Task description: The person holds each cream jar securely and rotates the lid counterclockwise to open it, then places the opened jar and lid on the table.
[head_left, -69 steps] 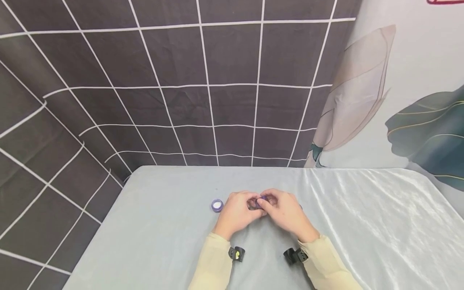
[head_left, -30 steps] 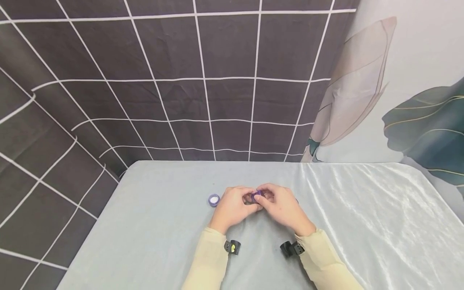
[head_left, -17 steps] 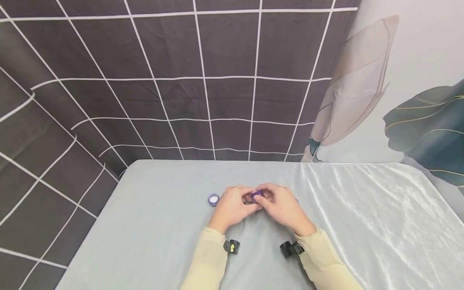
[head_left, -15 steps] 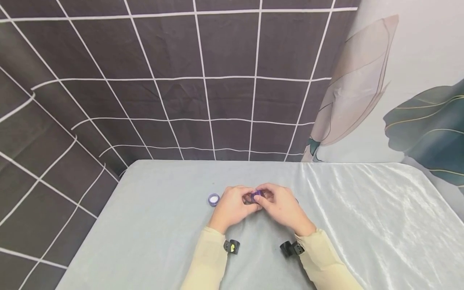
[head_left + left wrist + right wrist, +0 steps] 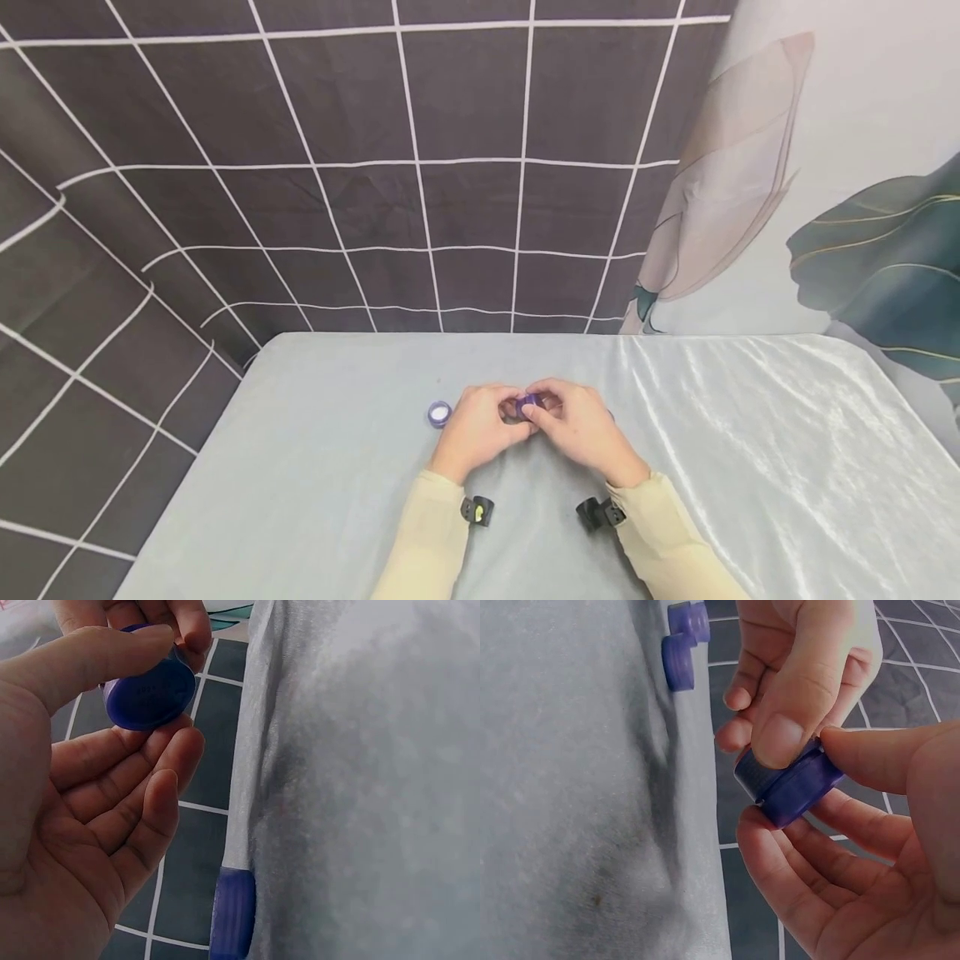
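Both hands meet over the table around a small round purple jar (image 5: 528, 406), made of two parts with a seam between them. My left hand (image 5: 480, 425) grips one side, its thumb over the flat end in the left wrist view. On the other side, my right hand (image 5: 585, 421) pinches the jar (image 5: 795, 784) between thumb and fingers. The jar looks tilted in the right wrist view. A purple ring-shaped piece (image 5: 439, 414) with a white middle lies just left of my left hand. Two purple round pieces (image 5: 679, 661) show there in the right wrist view.
A pale grey, shiny cloth covers the table (image 5: 300, 467). Behind stands a dark curtain (image 5: 465, 208) with white grid lines, and a leaf-patterned one (image 5: 825, 275) at the right. A small dark sliver (image 5: 611, 414) peeks out beside my right hand.
The head view has shifted slightly. Both hands keep their grip on the jar, with only small finger movement, and the purple piece on the table stays where it was.
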`<state>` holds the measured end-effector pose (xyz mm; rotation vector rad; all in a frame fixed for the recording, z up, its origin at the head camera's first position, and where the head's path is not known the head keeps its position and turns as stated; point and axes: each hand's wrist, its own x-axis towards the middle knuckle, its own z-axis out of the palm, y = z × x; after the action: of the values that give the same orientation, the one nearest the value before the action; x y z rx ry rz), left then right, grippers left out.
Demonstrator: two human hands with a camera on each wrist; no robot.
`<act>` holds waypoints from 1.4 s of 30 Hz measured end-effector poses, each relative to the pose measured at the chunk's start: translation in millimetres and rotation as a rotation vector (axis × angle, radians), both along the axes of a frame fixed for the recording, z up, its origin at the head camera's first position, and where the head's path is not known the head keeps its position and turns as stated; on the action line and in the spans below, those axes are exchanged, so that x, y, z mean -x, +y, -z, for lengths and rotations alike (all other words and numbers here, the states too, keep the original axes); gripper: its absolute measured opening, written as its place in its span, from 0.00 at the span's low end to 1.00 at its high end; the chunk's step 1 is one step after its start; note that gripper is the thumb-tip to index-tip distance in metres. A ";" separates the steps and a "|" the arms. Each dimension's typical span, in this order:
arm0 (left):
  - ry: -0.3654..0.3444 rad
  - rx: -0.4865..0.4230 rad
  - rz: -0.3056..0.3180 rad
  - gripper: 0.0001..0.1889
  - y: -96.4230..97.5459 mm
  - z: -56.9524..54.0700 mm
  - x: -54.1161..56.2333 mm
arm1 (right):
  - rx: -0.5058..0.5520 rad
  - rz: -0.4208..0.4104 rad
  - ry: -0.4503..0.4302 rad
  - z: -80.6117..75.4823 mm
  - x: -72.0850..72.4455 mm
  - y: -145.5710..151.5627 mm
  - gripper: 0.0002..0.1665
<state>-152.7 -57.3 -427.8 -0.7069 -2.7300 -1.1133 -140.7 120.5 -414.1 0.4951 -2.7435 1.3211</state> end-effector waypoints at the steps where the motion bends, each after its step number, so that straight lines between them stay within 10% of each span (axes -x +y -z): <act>1: 0.005 0.001 -0.002 0.12 0.1 -0.2 -0.3 | -0.006 0.003 0.006 -0.4 -0.2 -0.2 0.12; 42: -0.057 -0.037 0.046 0.10 -5.4 -0.7 0.1 | -0.006 -0.105 0.118 4.0 -1.3 4.7 0.14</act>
<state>-152.8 -62.8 -427.1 -0.7473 -2.7457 -1.2081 -139.4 125.2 -418.1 0.7031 -2.6598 1.2607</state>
